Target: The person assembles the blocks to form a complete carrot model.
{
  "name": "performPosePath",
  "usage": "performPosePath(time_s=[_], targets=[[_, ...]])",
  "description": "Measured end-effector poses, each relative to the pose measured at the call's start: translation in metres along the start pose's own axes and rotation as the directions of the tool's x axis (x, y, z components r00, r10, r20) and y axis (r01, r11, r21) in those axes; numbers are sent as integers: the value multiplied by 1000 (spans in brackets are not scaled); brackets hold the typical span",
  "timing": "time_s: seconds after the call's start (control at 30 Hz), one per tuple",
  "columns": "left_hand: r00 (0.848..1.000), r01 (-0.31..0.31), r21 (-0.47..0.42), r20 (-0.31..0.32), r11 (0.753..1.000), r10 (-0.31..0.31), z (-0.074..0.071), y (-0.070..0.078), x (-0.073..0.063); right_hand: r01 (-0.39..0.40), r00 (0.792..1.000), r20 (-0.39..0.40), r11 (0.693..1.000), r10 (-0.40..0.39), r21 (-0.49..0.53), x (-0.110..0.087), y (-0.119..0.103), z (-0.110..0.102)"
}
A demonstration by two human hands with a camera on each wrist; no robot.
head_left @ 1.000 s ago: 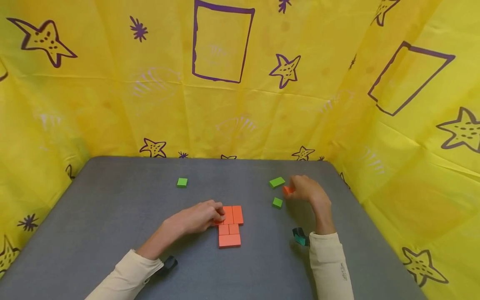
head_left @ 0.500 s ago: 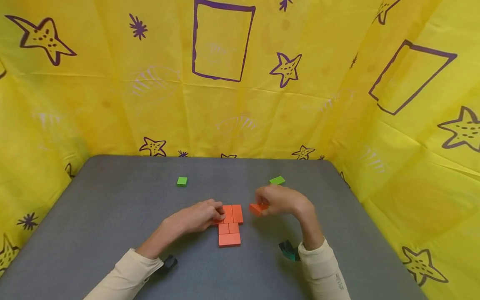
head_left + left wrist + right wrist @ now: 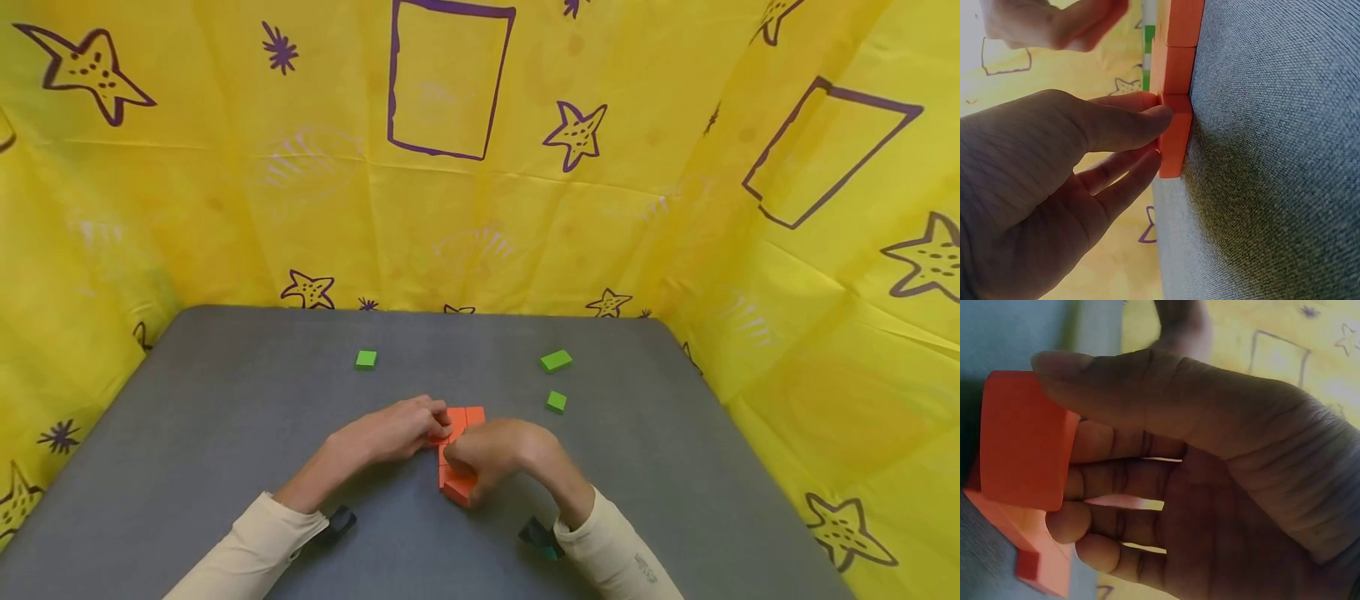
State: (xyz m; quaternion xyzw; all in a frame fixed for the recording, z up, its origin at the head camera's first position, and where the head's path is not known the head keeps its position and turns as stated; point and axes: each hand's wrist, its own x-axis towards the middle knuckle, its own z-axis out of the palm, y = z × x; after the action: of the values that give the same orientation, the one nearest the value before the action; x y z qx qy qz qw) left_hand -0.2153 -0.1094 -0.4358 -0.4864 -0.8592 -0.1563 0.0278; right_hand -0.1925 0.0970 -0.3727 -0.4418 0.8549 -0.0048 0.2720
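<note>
Left hand [image 3: 396, 430], right hand [image 3: 501, 454]: pinches on orange blocks [image 3: 1025, 440] (table's far edge [image 3: 420, 316] distant)

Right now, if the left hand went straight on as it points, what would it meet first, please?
The left hand would first meet the red block it touches, then probably the next block, though depth is unclear.

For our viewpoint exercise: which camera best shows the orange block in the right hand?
Right wrist: the orange block looms large. Head shows it partly hidden by the right hand; left wrist leaves it unclear.
</note>
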Motion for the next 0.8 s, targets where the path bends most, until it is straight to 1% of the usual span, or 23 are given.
performPosePath(time_s=[0.13, 0.2, 0.3, 0.47, 0.8], targets=[[1000, -5, 5, 1, 1000, 5, 0, 0, 1, -21, 999, 23, 998, 22, -54, 8, -5, 5], [1000, -4, 6, 3, 1000, 4, 0, 0, 1, -22, 999, 28, 998, 24, -64, 10, -5, 8], [1000, -1, 4, 8, 1000, 1, 0, 1, 0, -23, 999, 42, 998, 25, -64, 13, -5, 9], [1000, -3, -3, 8, 1000, 3, -1, 2, -1, -46, 997, 53, 997, 49, -56, 14, -6, 10], [1000, 21, -24, 11, 999, -21, 0, -1, 1, -57, 996, 69, 997, 60, -42, 14, -6, 8]])
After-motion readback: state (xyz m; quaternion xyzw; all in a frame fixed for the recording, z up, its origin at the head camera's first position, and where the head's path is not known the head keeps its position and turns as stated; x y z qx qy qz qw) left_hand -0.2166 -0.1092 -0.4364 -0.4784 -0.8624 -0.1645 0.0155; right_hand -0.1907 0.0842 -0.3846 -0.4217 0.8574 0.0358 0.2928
